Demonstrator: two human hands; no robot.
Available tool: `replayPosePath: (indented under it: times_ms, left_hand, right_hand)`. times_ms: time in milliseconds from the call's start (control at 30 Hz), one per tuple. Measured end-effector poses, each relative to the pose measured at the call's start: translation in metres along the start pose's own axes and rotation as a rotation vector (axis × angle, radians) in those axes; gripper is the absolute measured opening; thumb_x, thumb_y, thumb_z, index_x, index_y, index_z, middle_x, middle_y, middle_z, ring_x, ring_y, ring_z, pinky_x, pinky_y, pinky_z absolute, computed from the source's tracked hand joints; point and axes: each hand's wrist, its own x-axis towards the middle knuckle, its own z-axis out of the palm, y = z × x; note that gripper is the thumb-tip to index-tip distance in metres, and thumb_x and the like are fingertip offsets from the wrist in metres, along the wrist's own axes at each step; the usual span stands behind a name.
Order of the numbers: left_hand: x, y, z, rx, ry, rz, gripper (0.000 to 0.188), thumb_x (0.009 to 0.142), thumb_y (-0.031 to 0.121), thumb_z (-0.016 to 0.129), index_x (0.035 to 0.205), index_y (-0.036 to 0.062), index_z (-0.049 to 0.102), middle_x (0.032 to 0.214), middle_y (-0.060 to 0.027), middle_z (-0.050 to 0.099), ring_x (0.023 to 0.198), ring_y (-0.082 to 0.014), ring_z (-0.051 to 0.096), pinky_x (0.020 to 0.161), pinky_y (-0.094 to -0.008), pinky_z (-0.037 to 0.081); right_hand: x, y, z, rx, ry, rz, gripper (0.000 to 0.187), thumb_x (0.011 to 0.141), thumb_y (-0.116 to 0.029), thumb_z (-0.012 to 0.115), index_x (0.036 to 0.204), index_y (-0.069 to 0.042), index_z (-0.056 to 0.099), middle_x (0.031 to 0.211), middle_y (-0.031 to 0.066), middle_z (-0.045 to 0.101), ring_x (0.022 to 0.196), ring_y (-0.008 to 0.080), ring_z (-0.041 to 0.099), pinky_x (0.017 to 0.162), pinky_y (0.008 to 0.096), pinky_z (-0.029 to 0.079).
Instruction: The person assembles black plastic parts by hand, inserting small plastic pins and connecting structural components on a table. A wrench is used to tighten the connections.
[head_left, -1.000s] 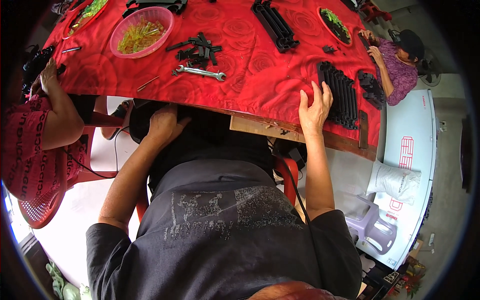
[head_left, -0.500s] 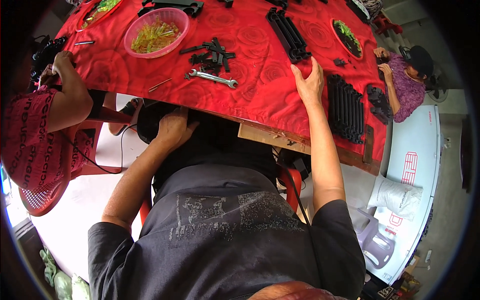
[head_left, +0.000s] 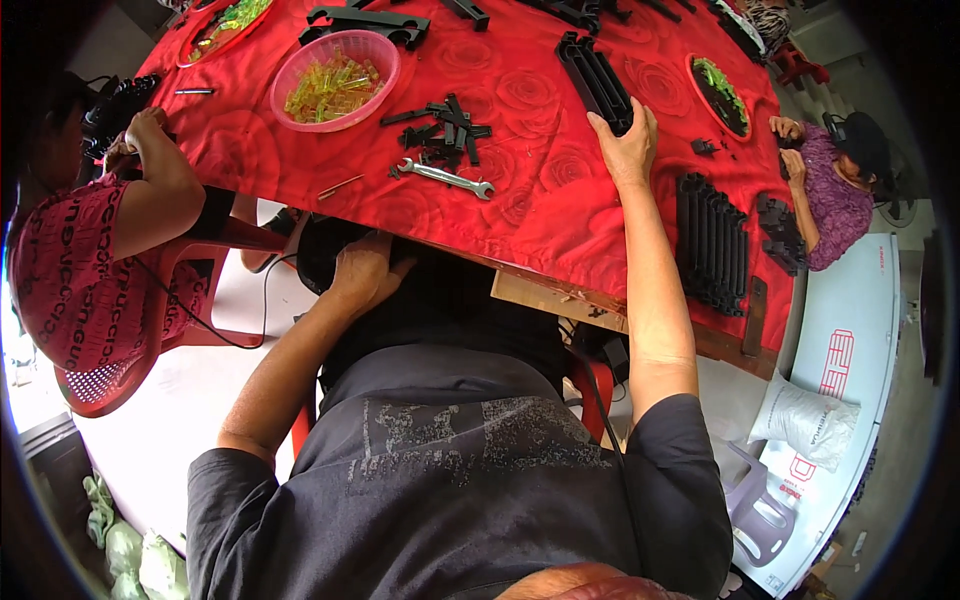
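Long black plastic channel-shaped parts (head_left: 597, 85) lie side by side at the far right-centre of the red-covered table (head_left: 520, 215). My right hand (head_left: 630, 145) grips their near end, thumb on the left side and fingers round the right. Low in my lap, just under the table's edge, rests my left hand (head_left: 365, 272); its thumb is spread and it holds nothing visible, though its fingertips are partly hidden. A row of similar black parts (head_left: 712, 245) lies to the right of my right forearm.
A pink basket (head_left: 283, 108) holds yellow-green clear pieces. Nearby are small black strips (head_left: 455, 125) and an open-ended wrench (head_left: 445, 179). A red-rimmed plate (head_left: 745, 128) bears green pieces. One person (head_left: 75, 260) sits left, another (head_left: 840, 200) far right.
My right hand has closed round the near end of the black channel parts; before, its fingers were spread against it. The whole view has shifted slightly. My left hand stays in my lap.
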Motion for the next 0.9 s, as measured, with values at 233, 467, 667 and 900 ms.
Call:
replayPosePath:
  times_ms: [233,467,667,900]
  left_hand:
    - [0.003,-0.002,0.002,-0.002,-0.052,-0.05,0.058,0.082,0.035,0.073,0.128,0.0062,0.052,0.114,-0.0228,0.064,0.104,-0.0446,0.062,0.089,-0.0518,0.05]
    - [0.003,-0.001,0.004,0.013,-0.008,-0.053,0.055,0.082,0.036,0.072,0.125,0.0056,0.055,0.11,-0.0223,0.066,0.101,-0.0446,0.063,0.087,-0.0518,0.051]
    - [0.004,0.0,0.001,0.043,-0.046,-0.048,0.058,0.084,0.041,0.07,0.125,0.0033,0.053,0.113,-0.0223,0.066,0.104,-0.0421,0.063,0.09,-0.05,0.051]
    - [0.005,0.0,0.001,0.04,-0.026,-0.044,0.057,0.084,0.042,0.07,0.123,0.0038,0.055,0.105,-0.0233,0.068,0.098,-0.0436,0.065,0.085,-0.0504,0.051]
  right_hand:
    - [0.005,-0.001,0.003,0.004,0.001,0.011,0.07,0.077,-0.045,0.079,0.129,-0.003,0.057,0.123,0.0236,0.06,0.117,0.0384,0.054,0.1,0.0461,0.043]
    - [-0.003,0.0,-0.002,-0.09,0.006,0.043,0.067,0.077,-0.037,0.077,0.13,-0.003,0.056,0.124,0.0201,0.058,0.118,0.0388,0.051,0.099,0.0481,0.044]
    - [-0.008,-0.003,-0.01,-0.099,-0.036,0.053,0.065,0.075,-0.037,0.078,0.13,-0.008,0.059,0.123,0.0192,0.057,0.117,0.0396,0.051,0.097,0.0494,0.046]
    - [0.0,-0.01,-0.017,-0.245,-0.17,0.067,0.067,0.076,-0.045,0.075,0.13,-0.009,0.06,0.122,0.023,0.057,0.116,0.0408,0.052,0.099,0.0504,0.045]
